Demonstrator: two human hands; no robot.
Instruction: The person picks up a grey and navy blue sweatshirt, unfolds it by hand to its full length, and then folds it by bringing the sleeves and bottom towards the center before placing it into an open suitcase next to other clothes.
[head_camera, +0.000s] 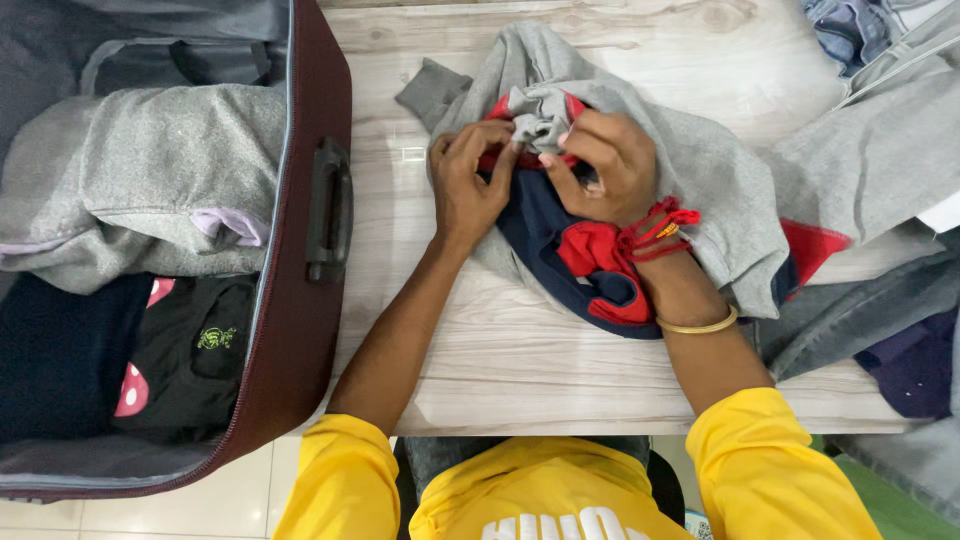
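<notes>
Wooden table (520, 360) | both hands' fingers (500, 150) pinch grey garment (700, 160) | folds hide fingertips

Pale wood-grain table (520, 350): grey/navy/red garment (700, 180) under both hands, maroon suitcase (300, 330) left of them (open), clothes heap (880, 150) to right.

1. A pale wood-grain table (520, 350) fills the middle of the view, with grey streaks and a knot near its far edge.
2. Off its left side lies an open maroon suitcase (300, 330) with a black handle (328, 210) on its side wall.
3. Below the table edge, glossy cream floor tiles (180, 505) with thin grout lines show at the lower left.
4. A green surface (870, 485) shows at the lower right.
5. The light is soft and even, casting faint shadows.
</notes>
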